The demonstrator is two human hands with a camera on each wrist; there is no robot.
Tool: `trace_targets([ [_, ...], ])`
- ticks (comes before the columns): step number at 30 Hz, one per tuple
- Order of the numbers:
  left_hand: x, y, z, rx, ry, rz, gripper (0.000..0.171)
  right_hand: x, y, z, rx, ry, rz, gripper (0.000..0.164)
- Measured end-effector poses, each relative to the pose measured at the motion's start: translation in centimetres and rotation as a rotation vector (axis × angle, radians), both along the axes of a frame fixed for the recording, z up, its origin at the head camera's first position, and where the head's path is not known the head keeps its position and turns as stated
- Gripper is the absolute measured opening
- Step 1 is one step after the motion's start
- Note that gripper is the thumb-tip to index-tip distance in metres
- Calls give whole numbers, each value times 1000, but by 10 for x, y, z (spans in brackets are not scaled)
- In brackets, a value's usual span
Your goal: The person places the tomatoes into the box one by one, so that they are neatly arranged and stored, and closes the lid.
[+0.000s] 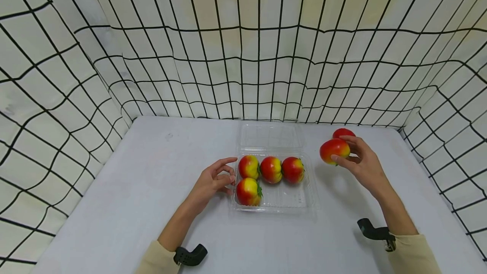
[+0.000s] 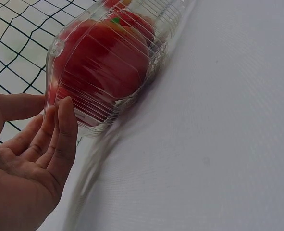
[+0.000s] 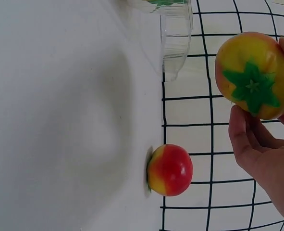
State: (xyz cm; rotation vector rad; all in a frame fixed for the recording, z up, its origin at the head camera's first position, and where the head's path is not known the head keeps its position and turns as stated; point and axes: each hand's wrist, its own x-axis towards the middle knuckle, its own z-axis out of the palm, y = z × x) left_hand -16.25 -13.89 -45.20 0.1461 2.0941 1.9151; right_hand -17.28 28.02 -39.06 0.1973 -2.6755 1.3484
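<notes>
My right hand (image 1: pixel 363 162) holds a red-and-yellow tomato (image 1: pixel 335 151) above the table, fingers and thumb around it. Its green star-shaped calyx faces the camera in the right wrist view. Behind it, a second tomato (image 3: pixel 170 170) rests on the table, partly covered in the head view. At the middle lies a clear plastic box (image 1: pixel 283 209), its lid (image 1: pixel 271 135) folded back. Three tomatoes make the far row, and another tomato (image 1: pixel 249 191) sits at near left inside. My left hand (image 1: pixel 213 181) pinches the box's left side with its fingertips.
The white table (image 1: pixel 163 147) is bounded at the back and both sides by black netting (image 1: pixel 258 60) before a pale wall. Each wrist wears a black camera mount (image 1: pixel 190 255).
</notes>
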Motion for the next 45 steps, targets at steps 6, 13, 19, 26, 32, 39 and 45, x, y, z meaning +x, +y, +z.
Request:
trace_targets([
  [6,0,-1,0,3,3,-4,54,2,-6,3,-31,1,37,66],
  [13,0,-1,0,4,-1,-5,54,5,-12,4,-75,-4,73,66],
  [19,0,-1,-1,7,1,-5,54,8,-17,5,-66,-4,96,66],
  [26,0,-1,-1,12,0,-5,54,11,-24,8,-44,4,120,68],
  [32,0,-1,-1,12,3,-6,54,13,-31,8,-83,18,149,72],
  [39,-1,-2,-4,6,5,-7,53,16,-38,4,-102,15,173,67],
  [45,-1,-1,-2,7,6,-6,53,18,-44,2,-96,5,189,64],
])
